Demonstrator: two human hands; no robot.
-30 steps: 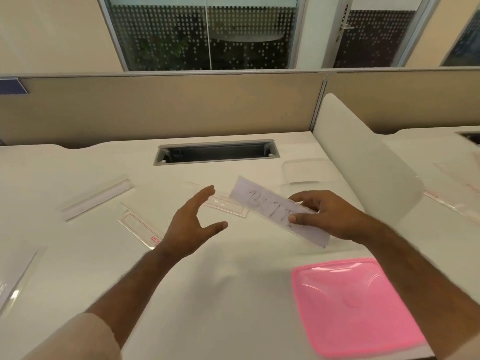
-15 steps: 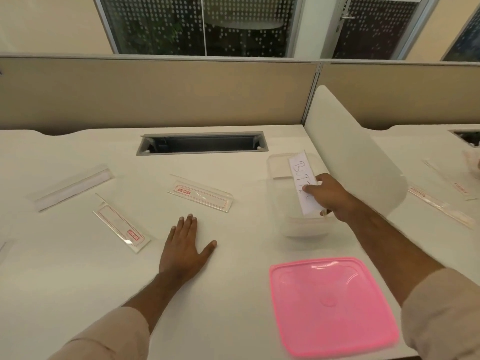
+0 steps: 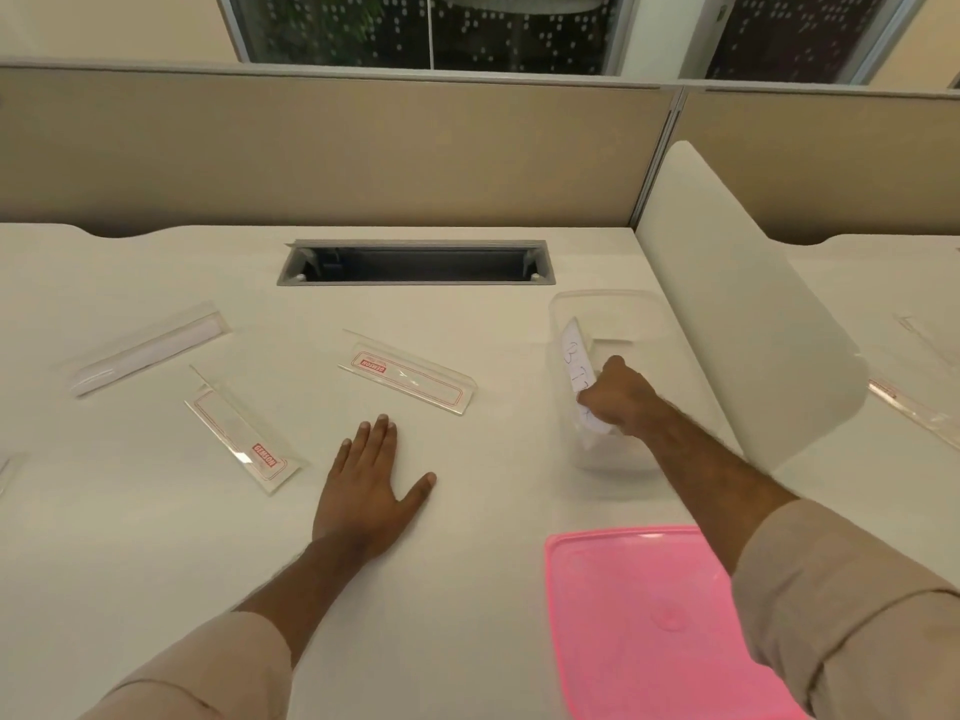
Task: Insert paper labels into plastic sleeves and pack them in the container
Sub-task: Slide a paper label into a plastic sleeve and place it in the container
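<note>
My right hand (image 3: 618, 400) is closed on a sleeved paper label (image 3: 574, 363) with handwriting on it, held upright inside the clear plastic container (image 3: 608, 304) at the right of the desk. My left hand (image 3: 366, 488) lies flat on the desk, fingers spread, holding nothing. Three plastic sleeves lie to the left: one with red print (image 3: 410, 379) just beyond my left hand, a second with red print (image 3: 241, 439) left of that hand, and a third with a white strip inside (image 3: 148, 348) farther left.
The pink container lid (image 3: 660, 626) lies at the near right under my right forearm. A cable slot (image 3: 415, 265) opens at the back of the desk. A white divider panel (image 3: 743, 314) stands right of the container, with more sleeves (image 3: 914, 407) on the neighbouring desk.
My right hand carried the label from mid-desk to the right and lowered it into the container. My left hand dropped flat onto the desk and has stayed there.
</note>
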